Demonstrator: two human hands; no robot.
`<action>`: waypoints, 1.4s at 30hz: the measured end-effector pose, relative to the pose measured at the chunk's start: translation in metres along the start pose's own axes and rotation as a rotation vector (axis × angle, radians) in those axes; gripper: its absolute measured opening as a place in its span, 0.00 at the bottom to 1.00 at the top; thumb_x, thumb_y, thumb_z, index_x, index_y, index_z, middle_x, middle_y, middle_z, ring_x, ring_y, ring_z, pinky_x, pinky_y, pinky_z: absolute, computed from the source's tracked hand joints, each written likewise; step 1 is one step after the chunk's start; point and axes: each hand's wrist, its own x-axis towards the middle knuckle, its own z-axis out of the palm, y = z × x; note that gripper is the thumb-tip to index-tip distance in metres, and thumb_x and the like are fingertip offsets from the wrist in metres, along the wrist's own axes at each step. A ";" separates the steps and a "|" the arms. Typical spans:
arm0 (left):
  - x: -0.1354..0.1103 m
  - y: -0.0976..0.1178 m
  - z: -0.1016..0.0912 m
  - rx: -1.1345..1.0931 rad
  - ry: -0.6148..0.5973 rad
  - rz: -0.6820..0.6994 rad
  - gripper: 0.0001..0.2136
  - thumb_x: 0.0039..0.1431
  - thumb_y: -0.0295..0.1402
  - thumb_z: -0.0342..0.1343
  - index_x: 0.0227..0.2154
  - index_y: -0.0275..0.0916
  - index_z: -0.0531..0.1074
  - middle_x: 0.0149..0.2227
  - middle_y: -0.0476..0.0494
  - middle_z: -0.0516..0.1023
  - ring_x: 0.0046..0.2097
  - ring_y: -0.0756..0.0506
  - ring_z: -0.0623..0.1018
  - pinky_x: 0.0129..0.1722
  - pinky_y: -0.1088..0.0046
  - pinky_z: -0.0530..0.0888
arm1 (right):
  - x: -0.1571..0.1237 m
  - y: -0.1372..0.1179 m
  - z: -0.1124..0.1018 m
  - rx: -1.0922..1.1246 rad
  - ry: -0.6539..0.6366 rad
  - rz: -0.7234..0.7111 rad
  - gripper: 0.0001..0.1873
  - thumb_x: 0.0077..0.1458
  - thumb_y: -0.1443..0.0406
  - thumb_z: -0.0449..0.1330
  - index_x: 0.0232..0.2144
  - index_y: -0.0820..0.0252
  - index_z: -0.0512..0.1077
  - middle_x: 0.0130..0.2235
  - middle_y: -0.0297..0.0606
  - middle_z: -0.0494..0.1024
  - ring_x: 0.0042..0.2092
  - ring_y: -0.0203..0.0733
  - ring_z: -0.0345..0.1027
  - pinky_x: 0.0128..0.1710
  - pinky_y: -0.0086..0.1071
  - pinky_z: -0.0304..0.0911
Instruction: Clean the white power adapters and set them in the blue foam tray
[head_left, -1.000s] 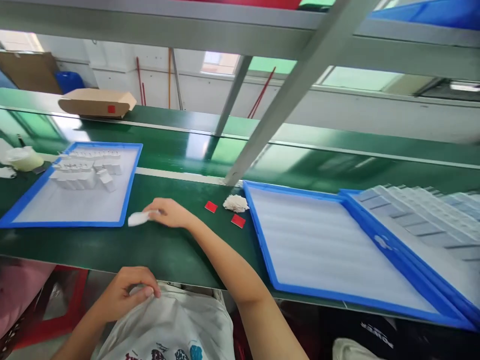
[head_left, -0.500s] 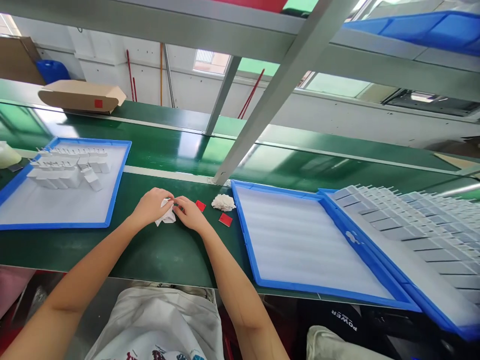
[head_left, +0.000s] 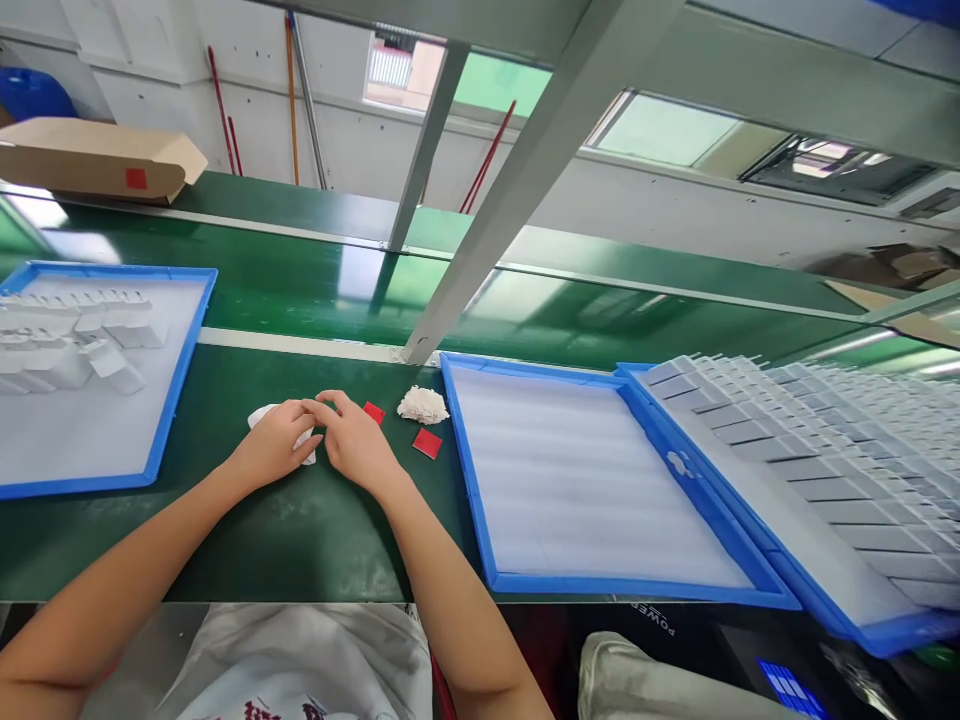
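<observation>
Both my hands meet over a small white folded piece (head_left: 262,415) on the green table. My left hand (head_left: 274,445) curls its fingers around the piece. My right hand (head_left: 352,440) pinches it from the right side, fingertips touching the left hand's. Just right of my hands lie two red square stickers (head_left: 427,443) and a crumpled white wad (head_left: 423,405).
A blue-rimmed tray (head_left: 180,385) with several white folded pieces sits at the left. A bare blue tray (head_left: 469,480) lies at the right, with a tray of many white pieces (head_left: 757,430) overlapping its far side. A cardboard box (head_left: 90,160) rests on the back belt. A slanted metal post (head_left: 480,250) rises from the table.
My left hand rose from my lap and joined the right hand on the white piece. The view has shifted, so everything sits further left in frame.
</observation>
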 end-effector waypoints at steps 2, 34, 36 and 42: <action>-0.001 0.002 0.000 0.009 -0.007 -0.003 0.12 0.65 0.34 0.51 0.46 0.38 0.75 0.48 0.35 0.79 0.50 0.37 0.77 0.49 0.55 0.77 | -0.002 -0.008 -0.001 -0.023 -0.030 -0.021 0.30 0.58 0.77 0.50 0.61 0.56 0.65 0.59 0.44 0.69 0.52 0.45 0.69 0.46 0.36 0.71; -0.003 0.001 -0.009 0.033 -0.111 0.034 0.16 0.68 0.38 0.47 0.46 0.38 0.78 0.49 0.37 0.82 0.55 0.35 0.78 0.57 0.51 0.73 | -0.020 0.030 -0.053 -0.056 0.412 0.367 0.30 0.54 0.75 0.50 0.56 0.52 0.72 0.55 0.38 0.77 0.43 0.43 0.75 0.42 0.36 0.71; -0.003 0.002 -0.009 0.020 -0.111 0.026 0.16 0.68 0.38 0.47 0.46 0.39 0.78 0.49 0.38 0.82 0.55 0.36 0.78 0.57 0.51 0.73 | -0.025 0.041 -0.062 -0.077 0.510 0.503 0.29 0.52 0.74 0.50 0.55 0.51 0.72 0.52 0.38 0.78 0.38 0.43 0.73 0.40 0.37 0.71; -0.004 0.002 -0.010 0.007 -0.103 0.014 0.16 0.68 0.39 0.47 0.46 0.40 0.78 0.48 0.38 0.82 0.54 0.36 0.78 0.57 0.52 0.73 | -0.035 0.067 -0.061 -0.187 0.473 0.542 0.27 0.54 0.71 0.52 0.56 0.58 0.71 0.57 0.49 0.72 0.54 0.54 0.67 0.51 0.47 0.69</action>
